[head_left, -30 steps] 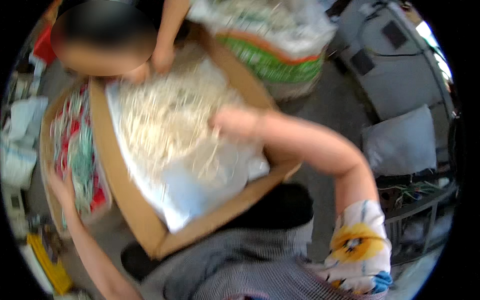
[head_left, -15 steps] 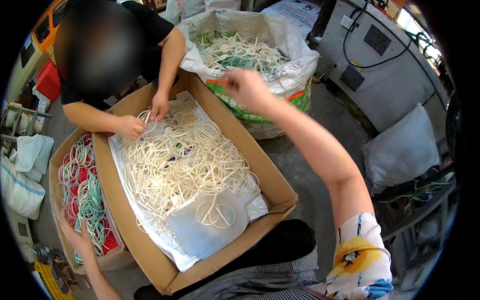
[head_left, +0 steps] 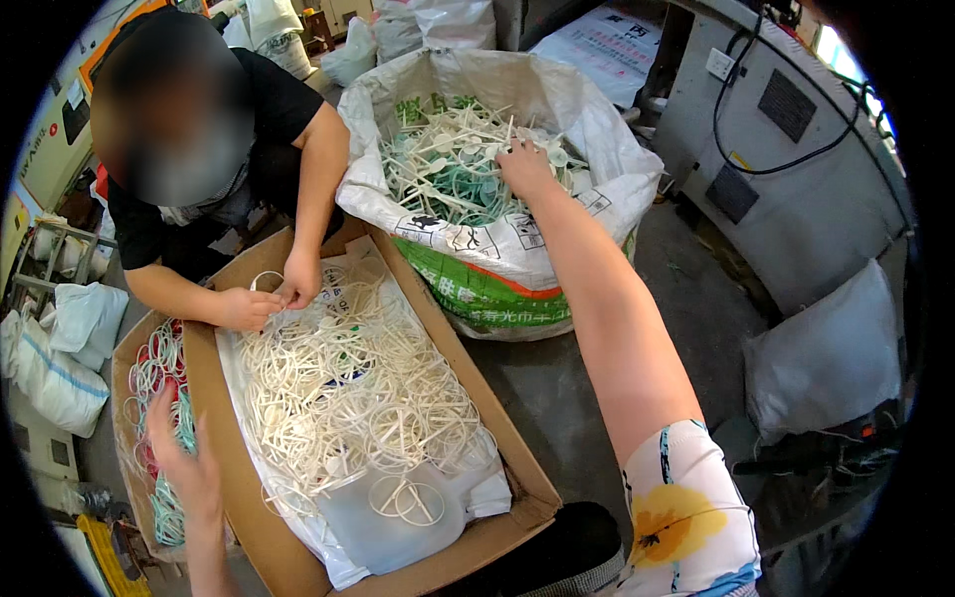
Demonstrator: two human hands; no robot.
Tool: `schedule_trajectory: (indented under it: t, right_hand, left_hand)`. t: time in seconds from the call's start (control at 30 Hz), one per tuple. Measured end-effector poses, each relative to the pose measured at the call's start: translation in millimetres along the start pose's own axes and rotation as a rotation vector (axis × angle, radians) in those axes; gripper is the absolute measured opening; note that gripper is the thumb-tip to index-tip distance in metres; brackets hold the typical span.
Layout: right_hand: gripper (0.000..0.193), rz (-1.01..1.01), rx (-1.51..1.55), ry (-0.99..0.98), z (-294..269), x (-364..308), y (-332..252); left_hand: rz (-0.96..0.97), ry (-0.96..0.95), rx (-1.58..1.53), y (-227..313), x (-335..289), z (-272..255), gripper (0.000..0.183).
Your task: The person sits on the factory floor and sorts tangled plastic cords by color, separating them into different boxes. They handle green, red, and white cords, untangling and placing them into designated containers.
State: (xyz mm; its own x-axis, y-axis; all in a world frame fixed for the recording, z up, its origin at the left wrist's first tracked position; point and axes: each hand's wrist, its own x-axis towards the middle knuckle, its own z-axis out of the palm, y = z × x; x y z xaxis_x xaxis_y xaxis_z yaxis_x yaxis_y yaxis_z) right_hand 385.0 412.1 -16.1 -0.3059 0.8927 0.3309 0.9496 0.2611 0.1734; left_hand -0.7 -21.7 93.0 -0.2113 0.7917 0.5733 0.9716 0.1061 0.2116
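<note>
My right hand is stretched out over the big woven sack, at the pile of white and pale green plastic scraps inside it. Its fingers look spread against the pieces, the tips partly lost among them. My left hand hovers open with nothing in it, beside the wall of the large cardboard box and above a narrower carton of red and teal rings. Cream plastic rings heap on white sheeting in the large box. A pair of joined rings lies on a translucent plastic sheet.
Across the box a co-worker in black holds a cream ring in both hands. A grey machine cabinet with a black cable stands at the right. A stuffed white sack leans below it; other white sacks lie at the left.
My right hand has moved farther out to the scraps in the woven sack, and its fingers have opened. My left hand has shifted slightly right, toward the large box. The whole view has shifted.
</note>
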Motion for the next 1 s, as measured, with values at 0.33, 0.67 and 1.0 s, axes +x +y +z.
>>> schedule_trajectory:
  t: [0.33, 0.67, 1.0]
  right_hand:
    - [0.026, -0.064, 0.253, 0.142, -6, -22, 11]
    - [0.027, 0.013, 0.784, 0.056, -13, -86, 33]
    - [0.024, 0.187, 0.817, 0.158, -4, -103, 30]
  left_hand:
    - [0.528, -0.518, -0.263, 228, 187, 260, 0.029]
    - [0.465, -0.633, -0.093, 253, 165, 314, 0.019]
    - [0.588, -0.41, 0.147, 268, 183, 316, 0.049]
